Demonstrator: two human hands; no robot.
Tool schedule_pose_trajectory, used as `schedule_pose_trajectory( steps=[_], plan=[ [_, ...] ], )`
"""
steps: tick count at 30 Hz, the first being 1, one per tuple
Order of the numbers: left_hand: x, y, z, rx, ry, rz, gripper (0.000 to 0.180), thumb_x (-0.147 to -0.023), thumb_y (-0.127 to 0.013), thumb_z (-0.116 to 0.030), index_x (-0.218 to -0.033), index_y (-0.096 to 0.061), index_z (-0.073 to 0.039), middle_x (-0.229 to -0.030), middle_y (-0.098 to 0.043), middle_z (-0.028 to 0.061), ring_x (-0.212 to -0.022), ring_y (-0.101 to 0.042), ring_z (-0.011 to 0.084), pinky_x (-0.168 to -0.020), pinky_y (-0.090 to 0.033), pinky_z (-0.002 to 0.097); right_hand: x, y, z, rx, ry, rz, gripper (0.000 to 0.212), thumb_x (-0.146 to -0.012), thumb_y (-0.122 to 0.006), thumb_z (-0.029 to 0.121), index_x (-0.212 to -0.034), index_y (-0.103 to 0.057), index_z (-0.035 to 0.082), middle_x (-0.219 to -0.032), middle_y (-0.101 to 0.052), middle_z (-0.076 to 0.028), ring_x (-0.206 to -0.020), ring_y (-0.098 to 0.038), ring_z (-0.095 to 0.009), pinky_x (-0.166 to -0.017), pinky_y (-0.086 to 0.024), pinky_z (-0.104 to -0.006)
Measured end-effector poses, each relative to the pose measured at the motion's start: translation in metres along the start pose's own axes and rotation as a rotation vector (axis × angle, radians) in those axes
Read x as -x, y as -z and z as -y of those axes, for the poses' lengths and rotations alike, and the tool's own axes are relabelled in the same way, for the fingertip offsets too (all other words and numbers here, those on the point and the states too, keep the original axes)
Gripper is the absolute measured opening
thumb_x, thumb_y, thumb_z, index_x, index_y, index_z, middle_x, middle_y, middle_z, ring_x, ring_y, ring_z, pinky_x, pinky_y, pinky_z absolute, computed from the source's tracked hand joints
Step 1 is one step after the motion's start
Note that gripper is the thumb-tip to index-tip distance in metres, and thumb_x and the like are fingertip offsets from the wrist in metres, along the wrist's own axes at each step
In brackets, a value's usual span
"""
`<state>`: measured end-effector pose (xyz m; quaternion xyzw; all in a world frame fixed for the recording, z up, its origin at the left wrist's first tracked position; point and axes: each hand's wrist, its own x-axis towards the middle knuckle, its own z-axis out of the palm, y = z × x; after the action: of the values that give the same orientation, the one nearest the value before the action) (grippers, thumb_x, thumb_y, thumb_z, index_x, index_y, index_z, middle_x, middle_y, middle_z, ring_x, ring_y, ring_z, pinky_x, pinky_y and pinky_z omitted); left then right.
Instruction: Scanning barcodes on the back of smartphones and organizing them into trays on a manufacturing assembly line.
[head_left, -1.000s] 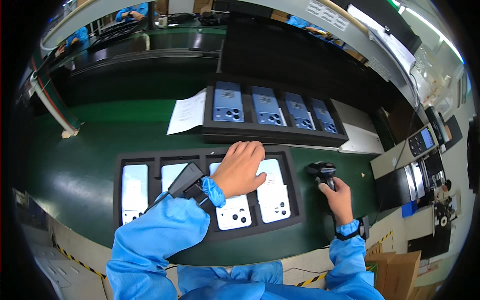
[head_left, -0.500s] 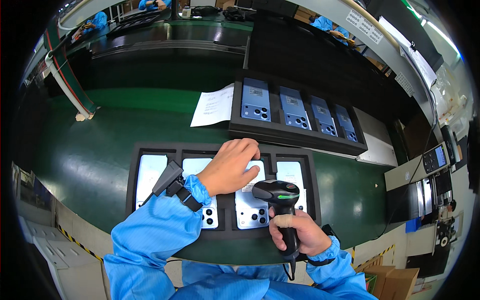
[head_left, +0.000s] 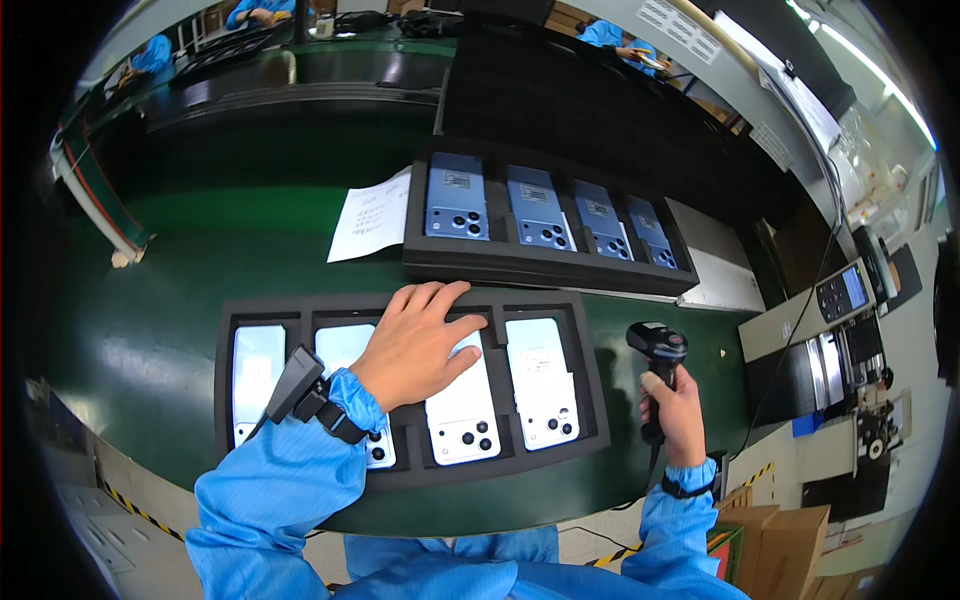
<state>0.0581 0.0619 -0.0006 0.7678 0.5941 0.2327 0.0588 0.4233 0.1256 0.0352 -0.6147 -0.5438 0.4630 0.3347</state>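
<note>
A black foam tray [head_left: 408,440] lies on the green table, with several light-blue phones in its slots, camera side up. My left hand [head_left: 415,345] rests over the tray's middle, fingers spread across its far edge. Its thumb reaches over the upper end of the third phone [head_left: 462,415]; whether it touches is unclear. The second phone [head_left: 340,345] is partly covered by my hand and sleeve. At the right end sits an uncovered phone [head_left: 543,390]. Beyond the tray's right side, my right hand [head_left: 680,415] grips a black handheld barcode scanner [head_left: 655,345] by its handle, held upright.
Behind stands another black foam tray [head_left: 540,262] holding several darker blue phones [head_left: 537,205]. A paper sheet [head_left: 368,218] lies at its left. A machine with a small screen [head_left: 845,292] stands at right. Cardboard boxes [head_left: 780,545] are below the table's right. People in blue work across the back.
My right hand has carried the scanner rightward, off the tray, uncovering the right-end phone. My left hand stays over the tray's middle. The whole view has shifted slightly.
</note>
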Motion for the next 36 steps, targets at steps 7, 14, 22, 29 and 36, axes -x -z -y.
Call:
schedule_pose_trajectory(
  steps=[7, 14, 22, 29, 36],
  plan=[
    [-0.005, -0.001, 0.000, 0.032, 0.019, -0.006, 0.027, -0.094, -0.068, -0.030, -0.112, -0.069, -0.010, -0.148, -0.050, 0.0190, -0.138, -0.042, 0.0392, -0.115, -0.031, 0.0506, -0.033, 0.011, -0.016, 0.106, -0.069, -0.114, 0.020, -0.091, -0.072, 0.020, -0.098, -0.064, 0.004, -0.073, -0.061, 0.000, -0.054, -0.055, -0.008, -0.048, -0.045, -0.0251],
    [-0.009, 0.008, 0.001, 0.270, 0.109, -0.078, 0.025, -0.092, -0.068, -0.027, -0.106, -0.058, -0.009, -0.139, -0.055, 0.0186, -0.129, -0.049, 0.0387, -0.112, -0.034, 0.0478, -0.035, 0.004, -0.020, 0.151, -0.070, -0.126, 0.022, -0.090, -0.073, 0.023, -0.099, -0.066, 0.004, -0.072, -0.063, -0.001, -0.055, -0.056, -0.008, -0.050, -0.045, -0.0245],
    [-0.009, 0.008, 0.008, 0.490, 0.152, -0.134, 0.023, -0.087, -0.068, -0.015, -0.102, -0.051, -0.009, -0.124, -0.061, 0.0143, -0.119, -0.053, 0.0352, -0.107, -0.038, 0.0462, -0.033, 0.004, -0.018, 0.162, -0.045, -0.142, 0.022, -0.090, -0.073, 0.023, -0.101, -0.068, 0.004, -0.073, -0.064, -0.001, -0.055, -0.055, -0.007, -0.050, -0.045, -0.0241],
    [-0.008, 0.013, 0.003, 0.543, 0.249, -0.116, 0.035, -0.088, -0.066, -0.016, -0.120, -0.055, -0.007, -0.119, -0.064, 0.0102, -0.116, -0.053, 0.0320, -0.108, -0.037, 0.0451, -0.033, 0.005, -0.018, 0.175, -0.049, -0.136, 0.021, -0.091, -0.072, 0.022, -0.100, -0.066, 0.004, -0.075, -0.065, -0.001, -0.056, -0.056, -0.007, -0.049, -0.045, -0.0240],
    [-0.008, 0.024, 0.008, 0.623, 0.195, -0.013, 0.050, -0.090, -0.048, -0.013, -0.139, -0.046, -0.003, -0.089, -0.064, 0.0074, -0.111, -0.055, 0.0294, -0.108, -0.037, 0.0434, -0.033, 0.003, -0.017, 0.159, -0.047, -0.124, 0.022, -0.091, -0.072, 0.022, -0.102, -0.066, 0.004, -0.074, -0.064, 0.000, -0.056, -0.055, -0.007, -0.050, -0.045, -0.0237]
  ],
)
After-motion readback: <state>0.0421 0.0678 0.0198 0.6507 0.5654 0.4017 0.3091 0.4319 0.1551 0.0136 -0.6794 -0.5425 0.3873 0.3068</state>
